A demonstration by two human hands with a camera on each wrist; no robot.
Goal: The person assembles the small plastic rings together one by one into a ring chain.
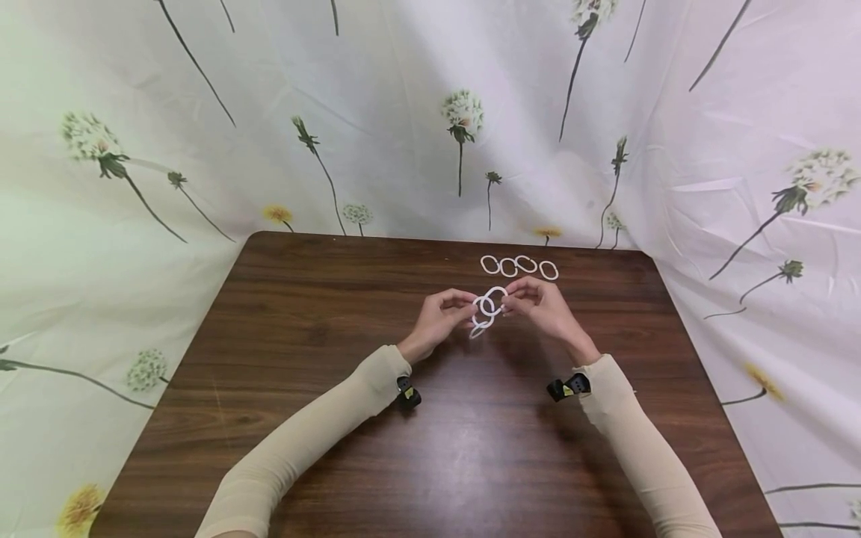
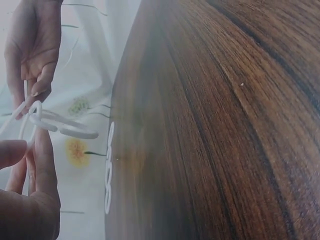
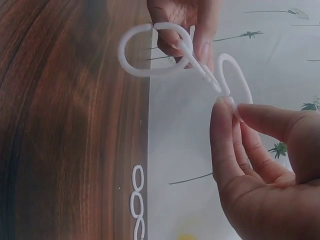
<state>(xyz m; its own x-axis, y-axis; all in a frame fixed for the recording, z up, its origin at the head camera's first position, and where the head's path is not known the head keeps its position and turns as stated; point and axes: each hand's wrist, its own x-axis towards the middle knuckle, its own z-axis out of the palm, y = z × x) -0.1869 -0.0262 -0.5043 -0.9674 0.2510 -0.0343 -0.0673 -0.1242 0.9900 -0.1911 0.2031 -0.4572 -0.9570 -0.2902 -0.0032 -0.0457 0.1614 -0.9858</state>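
Observation:
Between the hands, above the table, is a short chain of white oval rings. My left hand pinches the middle ring between thumb and fingers. With thumb and fingertips, my right hand grips the end ring, which overlaps the middle one in the head view. A third ring, with a small gap in its side, hangs from the middle ring. The fingers cover parts of both gripped rings.
Several more white rings lie in a row near the far edge of the brown wooden table, just beyond the hands. A white flower-printed sheet hangs behind and beside the table.

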